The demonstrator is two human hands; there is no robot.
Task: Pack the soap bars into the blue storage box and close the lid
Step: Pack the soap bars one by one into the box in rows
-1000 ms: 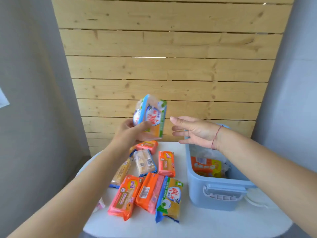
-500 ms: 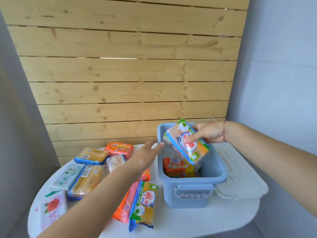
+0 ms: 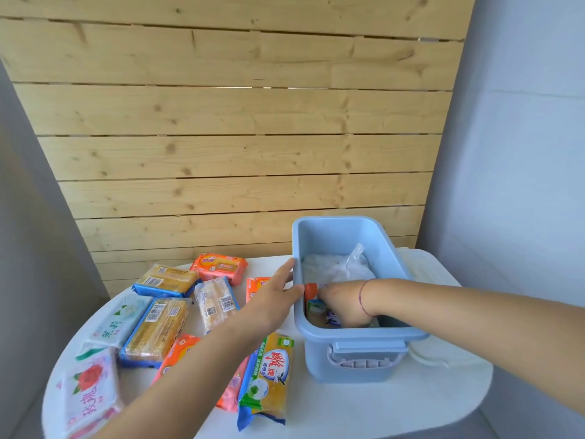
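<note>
The blue storage box (image 3: 357,335) stands open on the right of the white table (image 3: 380,410). My right hand (image 3: 345,307) reaches down inside its near end, closed on a blue-and-green soap pack (image 3: 315,307). An orange pack (image 3: 311,289) stands beside it in the box. My left hand (image 3: 272,299) is open, its fingertips against the box's left rim. Several wrapped soap bars lie to the left: an orange one (image 3: 220,266), two yellow ones in blue wrap (image 3: 156,331), a clear-wrapped one (image 3: 217,301) and a green-yellow one (image 3: 269,375).
A crumpled clear plastic bag (image 3: 335,267) fills the far end of the box. The white lid (image 3: 424,272) lies on the table under and to the right of the box. Two white flower-printed packs (image 3: 90,388) sit at the table's left edge. A wooden slat wall stands behind.
My right hand has gone from above the box rim down into the box with the soap pack. My left hand moved right to the box's left rim.
</note>
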